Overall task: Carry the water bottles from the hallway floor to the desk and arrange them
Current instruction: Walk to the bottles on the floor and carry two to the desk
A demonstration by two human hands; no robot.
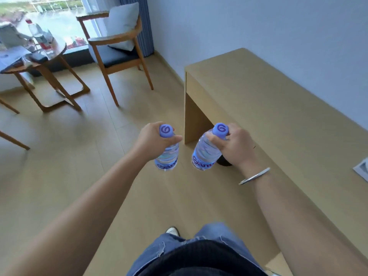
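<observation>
I carry two clear water bottles with purple caps and blue labels, both held up in the air over the wooden floor. My left hand [154, 139] grips the neck of the left bottle [167, 156] just under its cap. My right hand [232, 145] grips the neck of the right bottle [205, 154], which tilts slightly to the left. The long light-wood desk [278, 108] runs along the wall to my right; the right bottle hangs beside its near left corner.
A paper [361, 169] lies on the desk at the right edge. A dark round object [224, 162] sits on the floor under the desk. A wooden armchair [117, 48] with a cushion and a round side table [39, 56] with bottles stand by the window.
</observation>
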